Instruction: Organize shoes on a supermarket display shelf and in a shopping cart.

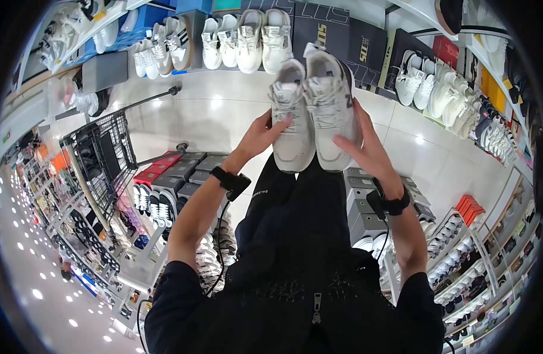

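Note:
Between my hands is a pair of off-white lace-up sneakers, held side by side with the toes toward me. My left hand [265,134] grips the outer side of the left sneaker [293,127], its thumb lying over the upper near the laces. Against the outer side of the right sneaker [328,118] presses my right hand [369,144], thumb near the toe. A dark mark shows on that shoe's side. The fingers under both shoes are hidden.
Rows of white sneakers [248,41] line the shelf ahead, beside dark shoe boxes [336,38]. A black shopping cart [103,156] stands at the left. Stacked grey boxes [363,203] and more shoe racks [460,259] are close by on the right.

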{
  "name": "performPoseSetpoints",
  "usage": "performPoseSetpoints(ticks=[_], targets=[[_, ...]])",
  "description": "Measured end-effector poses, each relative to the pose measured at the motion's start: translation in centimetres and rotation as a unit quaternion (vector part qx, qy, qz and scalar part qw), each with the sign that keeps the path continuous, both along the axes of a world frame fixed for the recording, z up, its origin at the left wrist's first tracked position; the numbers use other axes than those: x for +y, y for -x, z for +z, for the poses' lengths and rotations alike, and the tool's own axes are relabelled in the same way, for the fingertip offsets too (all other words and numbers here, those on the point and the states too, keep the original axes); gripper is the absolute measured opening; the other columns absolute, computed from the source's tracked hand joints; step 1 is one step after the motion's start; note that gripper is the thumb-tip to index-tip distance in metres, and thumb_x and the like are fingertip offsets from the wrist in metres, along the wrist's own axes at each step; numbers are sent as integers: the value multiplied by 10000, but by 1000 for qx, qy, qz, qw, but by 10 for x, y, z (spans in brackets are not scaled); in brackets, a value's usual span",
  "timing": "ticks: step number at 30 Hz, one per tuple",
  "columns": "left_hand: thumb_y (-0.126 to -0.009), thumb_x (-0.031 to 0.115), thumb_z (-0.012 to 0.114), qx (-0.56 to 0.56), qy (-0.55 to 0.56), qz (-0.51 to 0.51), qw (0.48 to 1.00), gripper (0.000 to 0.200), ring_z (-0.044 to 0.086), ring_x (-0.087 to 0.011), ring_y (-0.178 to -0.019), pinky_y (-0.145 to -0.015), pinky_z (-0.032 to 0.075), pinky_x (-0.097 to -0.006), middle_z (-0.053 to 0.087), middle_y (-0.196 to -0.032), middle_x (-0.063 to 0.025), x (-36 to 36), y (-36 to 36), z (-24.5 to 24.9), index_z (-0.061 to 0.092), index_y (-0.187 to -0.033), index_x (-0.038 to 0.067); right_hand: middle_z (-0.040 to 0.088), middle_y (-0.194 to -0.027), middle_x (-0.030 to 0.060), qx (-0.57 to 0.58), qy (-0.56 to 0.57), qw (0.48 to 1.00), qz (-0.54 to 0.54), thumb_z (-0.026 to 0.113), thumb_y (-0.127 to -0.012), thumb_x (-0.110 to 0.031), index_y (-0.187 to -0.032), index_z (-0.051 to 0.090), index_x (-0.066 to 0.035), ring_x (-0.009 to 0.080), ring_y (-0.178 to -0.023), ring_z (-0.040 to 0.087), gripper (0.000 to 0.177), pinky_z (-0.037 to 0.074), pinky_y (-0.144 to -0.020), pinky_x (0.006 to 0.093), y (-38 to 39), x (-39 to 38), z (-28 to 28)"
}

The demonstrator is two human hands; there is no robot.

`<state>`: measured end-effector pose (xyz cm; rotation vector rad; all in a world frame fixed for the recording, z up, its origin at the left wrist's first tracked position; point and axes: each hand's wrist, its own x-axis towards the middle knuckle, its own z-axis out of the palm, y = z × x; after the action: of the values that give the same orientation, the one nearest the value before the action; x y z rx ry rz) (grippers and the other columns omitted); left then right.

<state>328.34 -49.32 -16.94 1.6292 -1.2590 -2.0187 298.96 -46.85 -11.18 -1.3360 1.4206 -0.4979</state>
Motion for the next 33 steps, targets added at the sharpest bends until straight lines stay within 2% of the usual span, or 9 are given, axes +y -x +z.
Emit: performPoseSetpoints(ticks=[5, 9, 12, 15, 18, 21, 24, 28, 33], targets=[[-1045, 368, 549, 79, -5, 53, 995, 559, 586, -158, -1106, -996, 462, -320, 664, -1195, -119, 1, 19, -48, 492, -1382, -74, 279, -1571, 244, -2, 52, 999, 12, 787, -846, -427, -1561, 183, 33, 370, -1446, 345, 1043, 300, -1183, 418, 14, -23, -14], [-1024, 380, 577, 57, 12, 21, 998, 608, 610, -225, -1160, -1001, 467, -340, 653, -1241, -171, -11, 31, -74, 442, -1419, -63, 280, -1580, 262, 1, -65, 998, -2, 819, -811, -425, -1562, 141, 53, 359, -1463, 323, 1119, 280, -1194, 422, 30, -36, -47], [-942, 402, 663, -74, 32, -81, 993, 756, 552, -433, -1249, -999, 473, -426, 600, -1262, -319, -42, 40, -101, 354, -1464, -50, 337, -1552, 279, 41, -113, 993, 22, 839, -776, -448, -1552, 133, 73, 380, -1417, 386, 1172, 298, -1185, 423, 51, -59, -107], [-931, 387, 664, -135, 178, -146, 964, 772, 566, -452, -1202, -978, 472, -466, 628, -1198, -321, -62, 47, -155, 345, -1459, -77, 463, -1462, 287, 87, -115, 987, 67, 854, -741, -497, -1529, 168, 85, 404, -1316, 516, 1195, 373, -1143, 419, 55, -92, -152], [-920, 380, 665, -196, 273, -103, 936, 797, 557, -488, -1159, -975, 456, -498, 623, -1198, -325, -111, 86, -186, 330, -1453, -109, 518, -1399, 269, -5, -61, 997, -40, 875, -710, -454, -1481, 262, 83, 361, -1304, 535, 1123, 417, -1099, 393, 61, -121, -236], [-927, 394, 657, -237, 352, -71, 903, 815, 553, -510, -1101, -980, 439, -501, 612, -1225, -324, -128, 102, -226, 316, -1452, -127, 489, -1431, 268, 37, -95, 989, -108, 879, -704, -422, -1485, 269, 75, 359, -1315, 527, 1109, 415, -1098, 387, 59, -153, -247], [-907, 364, 675, -244, 300, -54, 921, 822, 505, -483, -1156, -1020, 399, -516, 581, -1289, -293, -131, 112, -239, 306, -1463, -116, 496, -1407, 272, 7, -61, 989, -137, 869, -710, -397, -1465, 306, 70, 355, -1317, 509, 1051, 391, -1111, 390, 53, -160, -271], [-869, 311, 715, -303, 359, -57, 881, 835, 438, -462, -1228, -1053, 365, -526, 522, -1367, -259, -118, 117, -250, 309, -1468, -106, 500, -1375, 275, 7, -6, 990, -143, 870, -699, -380, -1450, 312, 74, 387, -1299, 493, 1040, 382, -1109, 412, 47, -153, -298], [-848, 343, 757, -289, 326, 8, 900, 904, 432, -464, -1223, -1066, 355, -520, 496, -1347, -301, -117, 135, -235, 288, -1455, -136, 468, -1388, 300, 90, 47, 985, -138, 895, -672, -399, -1440, 291, 111, 408, -1307, 478, 1102, 384, -1117, 423, 41, -150, -314]])
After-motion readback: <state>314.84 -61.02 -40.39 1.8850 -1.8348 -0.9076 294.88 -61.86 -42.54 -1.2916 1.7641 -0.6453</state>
